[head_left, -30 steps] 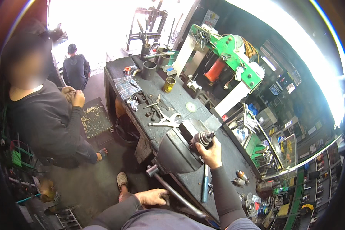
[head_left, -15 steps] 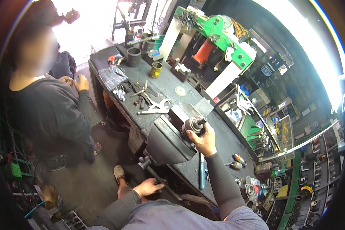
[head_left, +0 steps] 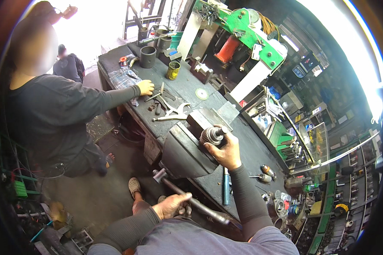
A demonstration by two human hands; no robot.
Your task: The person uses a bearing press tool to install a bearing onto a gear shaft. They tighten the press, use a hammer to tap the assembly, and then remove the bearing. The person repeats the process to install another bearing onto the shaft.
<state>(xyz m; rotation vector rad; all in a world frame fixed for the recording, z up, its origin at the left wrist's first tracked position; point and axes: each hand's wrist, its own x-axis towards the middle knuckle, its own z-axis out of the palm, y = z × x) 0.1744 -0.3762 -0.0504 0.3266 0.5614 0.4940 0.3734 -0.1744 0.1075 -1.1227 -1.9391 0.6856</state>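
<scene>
At the far left a co-worker in dark clothing is seen, with another person crouched farther back. A plaid cloth is laid on the workbench, and the co-worker's hand is stretched out just beside it, near some small tools. Behind these, a dark cylinder and a yellow-stained can are stood upright. In front, the left hand is held close to the vise handle, its thumb extended and its fingers partly curled; whether the handle is gripped cannot be told. Above it, metal pliers are laid near the vise. At the vise's jaws a toothed gear part with a short shaft is held by the right hand, pinched between thumb and fingers; whether it is also clamped cannot be told. To the right, a blue-handled tool is left on the bench, and a green-topped frame is placed behind. At the far right, crowded shelves are seen.
</scene>
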